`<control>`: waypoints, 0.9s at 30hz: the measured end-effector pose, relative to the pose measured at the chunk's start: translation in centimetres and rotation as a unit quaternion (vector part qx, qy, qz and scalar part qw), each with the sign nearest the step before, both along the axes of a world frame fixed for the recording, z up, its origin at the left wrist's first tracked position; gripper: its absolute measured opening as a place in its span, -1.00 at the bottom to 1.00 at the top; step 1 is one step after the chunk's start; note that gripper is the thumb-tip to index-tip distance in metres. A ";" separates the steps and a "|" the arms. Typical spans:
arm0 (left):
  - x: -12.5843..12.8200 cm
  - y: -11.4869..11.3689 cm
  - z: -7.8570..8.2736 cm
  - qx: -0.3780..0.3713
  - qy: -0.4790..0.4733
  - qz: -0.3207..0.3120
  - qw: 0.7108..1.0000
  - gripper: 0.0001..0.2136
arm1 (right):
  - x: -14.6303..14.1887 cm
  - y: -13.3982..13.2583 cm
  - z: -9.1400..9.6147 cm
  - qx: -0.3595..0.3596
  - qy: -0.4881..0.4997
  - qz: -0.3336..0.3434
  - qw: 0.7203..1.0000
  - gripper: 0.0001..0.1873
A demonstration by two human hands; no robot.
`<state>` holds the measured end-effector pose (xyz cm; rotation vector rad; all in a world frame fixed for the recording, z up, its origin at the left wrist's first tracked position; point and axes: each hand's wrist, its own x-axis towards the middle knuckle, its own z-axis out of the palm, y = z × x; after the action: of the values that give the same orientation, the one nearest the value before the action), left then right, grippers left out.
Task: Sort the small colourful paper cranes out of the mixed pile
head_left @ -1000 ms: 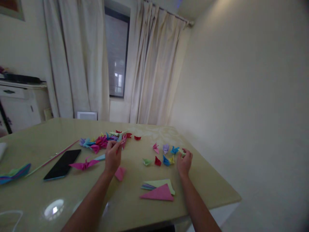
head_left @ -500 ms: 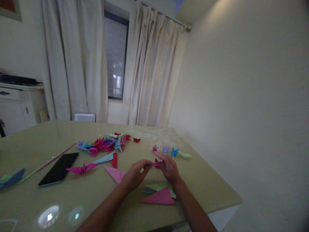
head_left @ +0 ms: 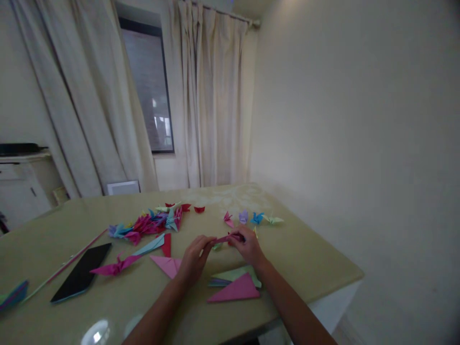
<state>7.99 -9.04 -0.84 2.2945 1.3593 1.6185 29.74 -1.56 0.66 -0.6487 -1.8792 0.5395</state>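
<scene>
Between my two hands is a narrow folded strip of pink paper (head_left: pixel 223 238), held level just above the table. My left hand (head_left: pixel 196 256) pinches its left end with thumb and fingers. On the other end, my right hand (head_left: pixel 247 243) is closed, its fingers covering part of the paper. Behind the strip, small red and green bits of folded paper show, partly hidden. Below my hands lies a pink folded triangle (head_left: pixel 237 289) over a light green folded paper (head_left: pixel 233 274). Left of my left wrist rests a pale pink folded paper (head_left: pixel 166 264).
A heap of colourful paper cranes (head_left: pixel 151 224) sits at the back left. Several more stand beyond my right hand, including a blue crane (head_left: pixel 257 218). A magenta crane (head_left: pixel 117 266) and a black phone (head_left: pixel 83 270) lie left. The table's right edge runs beside the wall.
The view has turned slightly right and tilted. My hands still hold the pink paper, which now appears as a thin strip, slanting up to the right.
</scene>
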 end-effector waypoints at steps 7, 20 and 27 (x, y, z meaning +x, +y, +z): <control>-0.8 -0.1 -0.6 0.050 0.088 0.037 0.994 -0.72 | -0.3 0.0 -0.3 -0.107 0.026 0.065 0.992 -0.67; -1.3 -0.3 -0.4 0.099 0.170 0.049 0.979 -0.68 | -0.2 -0.1 -0.3 -0.124 0.020 0.073 0.989 -0.68; -0.3 -0.9 0.8 0.103 0.170 0.071 0.977 -0.76 | 0.5 -0.8 0.6 -0.017 -0.045 0.110 0.993 -0.47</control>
<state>7.67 -9.91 -0.08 2.7608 1.5146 1.5194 30.28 -2.34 1.24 -0.4980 -2.0444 0.6937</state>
